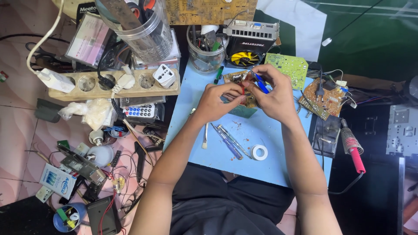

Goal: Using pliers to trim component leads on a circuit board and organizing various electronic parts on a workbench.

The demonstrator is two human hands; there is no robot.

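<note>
Now small circuit board between both hands' fingers

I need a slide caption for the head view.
Both hands, left hand and right hand, hold a small brown circuit board over a light-blue table.

Taking the blue board as landmark: its near edge lies open, with only a roll of tape, screwdrivers and a brush scattered there. A clear jar and a fan block its far edge; a power strip crowds its left, a soldering iron its right.
</note>
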